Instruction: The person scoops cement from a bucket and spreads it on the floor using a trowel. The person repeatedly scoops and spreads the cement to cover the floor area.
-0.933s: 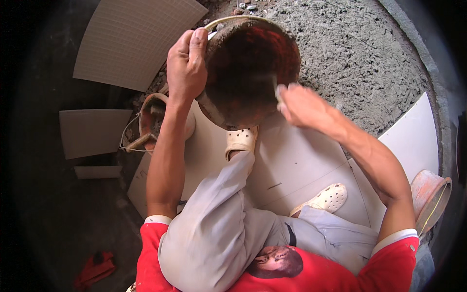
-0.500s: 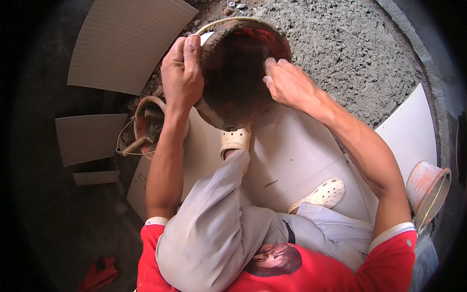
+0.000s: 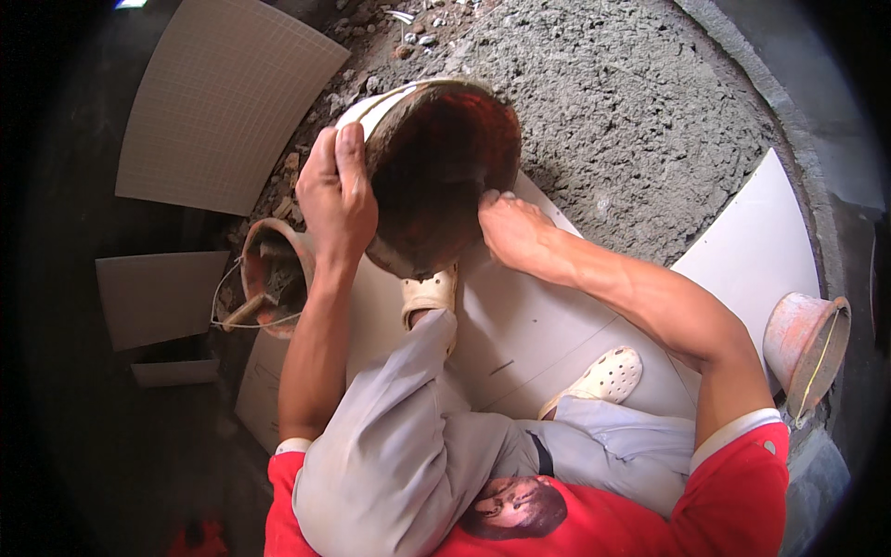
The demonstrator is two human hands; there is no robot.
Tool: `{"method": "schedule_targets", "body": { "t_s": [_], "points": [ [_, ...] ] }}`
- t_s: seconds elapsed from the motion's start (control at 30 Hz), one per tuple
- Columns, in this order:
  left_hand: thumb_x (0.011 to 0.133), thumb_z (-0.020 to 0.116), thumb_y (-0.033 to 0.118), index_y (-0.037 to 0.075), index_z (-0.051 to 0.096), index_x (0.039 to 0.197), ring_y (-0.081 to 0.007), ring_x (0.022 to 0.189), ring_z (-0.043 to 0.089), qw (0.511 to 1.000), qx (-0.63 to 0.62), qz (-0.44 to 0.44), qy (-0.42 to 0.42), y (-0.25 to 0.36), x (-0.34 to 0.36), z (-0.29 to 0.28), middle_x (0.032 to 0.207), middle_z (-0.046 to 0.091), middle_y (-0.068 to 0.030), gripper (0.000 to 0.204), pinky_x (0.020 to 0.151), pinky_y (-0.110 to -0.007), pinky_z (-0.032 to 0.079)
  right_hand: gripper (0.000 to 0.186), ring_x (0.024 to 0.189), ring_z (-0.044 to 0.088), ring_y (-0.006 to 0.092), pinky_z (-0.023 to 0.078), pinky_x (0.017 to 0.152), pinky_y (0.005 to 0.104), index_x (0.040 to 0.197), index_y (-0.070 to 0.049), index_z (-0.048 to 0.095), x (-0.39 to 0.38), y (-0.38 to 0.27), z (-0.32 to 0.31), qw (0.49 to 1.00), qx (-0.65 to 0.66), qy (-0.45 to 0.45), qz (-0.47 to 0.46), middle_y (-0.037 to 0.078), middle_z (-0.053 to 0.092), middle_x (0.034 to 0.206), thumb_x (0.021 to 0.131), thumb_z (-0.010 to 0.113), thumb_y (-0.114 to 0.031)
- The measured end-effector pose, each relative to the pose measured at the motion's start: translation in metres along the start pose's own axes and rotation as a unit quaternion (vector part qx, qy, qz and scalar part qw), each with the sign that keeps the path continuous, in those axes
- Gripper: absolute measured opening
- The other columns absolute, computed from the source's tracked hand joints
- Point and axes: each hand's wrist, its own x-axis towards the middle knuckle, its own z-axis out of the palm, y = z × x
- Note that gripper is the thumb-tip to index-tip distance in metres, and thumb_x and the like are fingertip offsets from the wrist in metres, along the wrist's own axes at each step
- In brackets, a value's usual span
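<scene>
A mortar-caked bucket is tipped toward me, its dark, reddish inside in view. My left hand grips its rim at the left, thumb uppermost. My right hand has curled fingers at the bucket's lower right, just inside the mouth; what they hold, if anything, is hidden. Below the bucket, one cream clog rests on white floor tiles. My other clog lies farther right.
A smaller bucket with a tool in it stands at the left, another container at the right. Loose tiles lie at upper left on dark floor. A rough mortar bed with rubble spreads ahead, bordered by a curved-looking edge.
The bucket and both hands have shifted down and to the left in the picture. My right hand has moved from deeper in the bucket's mouth toward its lower right edge.
</scene>
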Motion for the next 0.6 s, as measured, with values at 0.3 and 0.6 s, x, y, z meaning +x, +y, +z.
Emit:
{"method": "schedule_targets", "body": {
  "t_s": [0.3, 0.6],
  "points": [
    [0.112, 0.054, 0.027, 0.001, 0.066, 0.099, -0.012, 0.067, 0.046, 0.999, -0.038, 0.02, 0.004, -0.005, -0.012, -0.003, 0.071, 0.052, -0.0028, 0.031, 0.063, -0.03, 0.043, 0.036, 0.08, 0.069, 0.0528, 0.056, 0.075, 0.0582, 0.076, 0.01, 0.066, 0.036, 0.055, -0.042, 0.997, -0.056, -0.008, -0.05, 0.035, 0.066, 0.077, 0.092, 0.053, -0.02],
    [0.113, 0.051, 0.029, -0.002, 0.067, 0.099, -0.0073, 0.074, 0.047, 0.995, -0.09, -0.039, 0.019, -0.034, -0.018, -0.025, 0.077, 0.056, 0.0007, 0.038, 0.066, -0.027, 0.041, 0.037, 0.068, 0.067, 0.0471, 0.055, 0.064, 0.055, 0.074, 0.005, 0.066, 0.079, 0.048, 0.021, 0.955, -0.069, -0.11, -0.267, 0.028, 0.064, 0.068, 0.095, 0.055, -0.023]
  ]
}}
